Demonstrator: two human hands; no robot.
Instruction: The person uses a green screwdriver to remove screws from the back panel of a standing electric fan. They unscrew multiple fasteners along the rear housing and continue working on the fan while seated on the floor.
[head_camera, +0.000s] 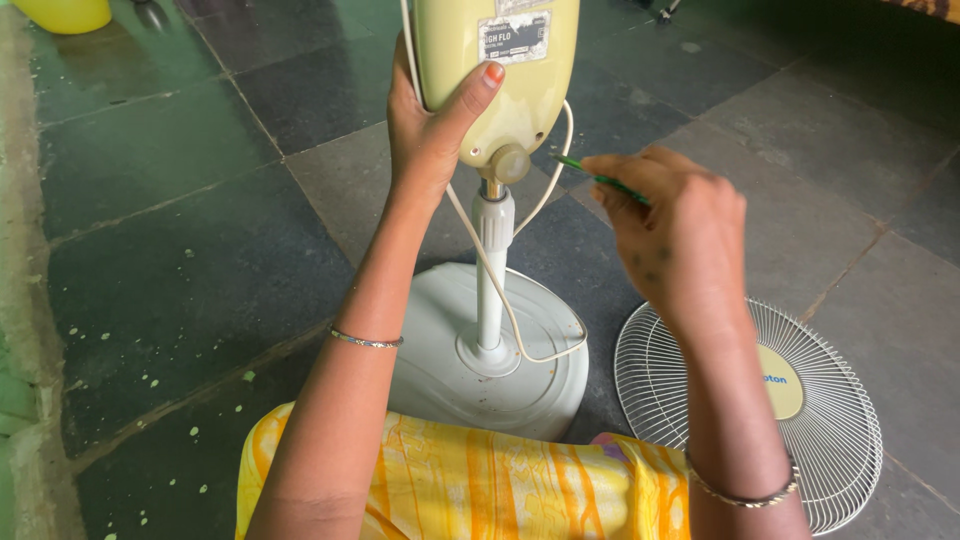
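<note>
**Screwdriver tip aimed left at the fan's motor housing**

Head view: looking down on a pale yellow plastic motor housing (497, 75) of a pedestal fan, standing upright on a short white plastic post (491, 280) and a round white base (490, 370) on the dark stone tiled floor (170, 250). Gripping the housing's left side with the left hand (430, 125), thumb pressing across the front face, fingers wrapping out of sight behind. Pinching a thin green-handled screwdriver (590, 175) in the right hand (675, 230), fingers closing narrowly about the handle. Lying just to the right of the housing's lower end, the tool's long axis running nearly level, rising slightly leftward, tip pointing at the round knob (510, 163) above the post and stopping just short of it. Sitting nearer that knob: the right hand. Trailing a white cord (520, 320) down past the post. Resting flat on the floor at lower right, well apart: a round white wire fan guard (820, 400). Showing below: yellow patterned cloth (470, 490) over the lap.
</note>
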